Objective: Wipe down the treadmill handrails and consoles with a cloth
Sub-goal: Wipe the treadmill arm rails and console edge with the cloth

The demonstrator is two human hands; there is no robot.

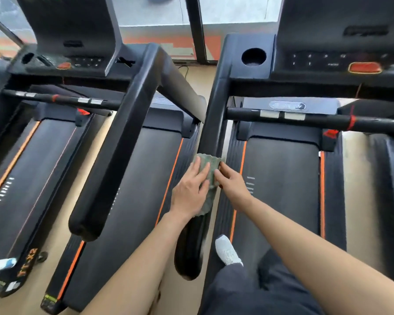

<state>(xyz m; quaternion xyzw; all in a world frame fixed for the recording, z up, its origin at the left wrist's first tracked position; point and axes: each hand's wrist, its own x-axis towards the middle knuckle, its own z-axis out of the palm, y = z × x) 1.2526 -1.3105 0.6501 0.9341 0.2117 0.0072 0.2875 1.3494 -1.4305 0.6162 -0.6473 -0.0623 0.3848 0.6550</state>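
A grey-green cloth (210,169) is draped over the left handrail (213,114) of the right-hand treadmill, about midway along it. My left hand (191,187) lies flat on the cloth with fingers spread, pressing it onto the rail. My right hand (230,183) touches the cloth's right edge with its fingertips; whether they pinch it is not clear. The right treadmill's console (328,62) with a red stop button (364,67) sits ahead. A second treadmill's console (77,57) and its right handrail (123,133) are to the left.
A front crossbar (316,119) with silver grip sensors spans the right treadmill. A cup holder (253,56) is at the console's left. My shoe (228,250) stands on the right belt. A narrow floor gap separates the machines; windows lie beyond.
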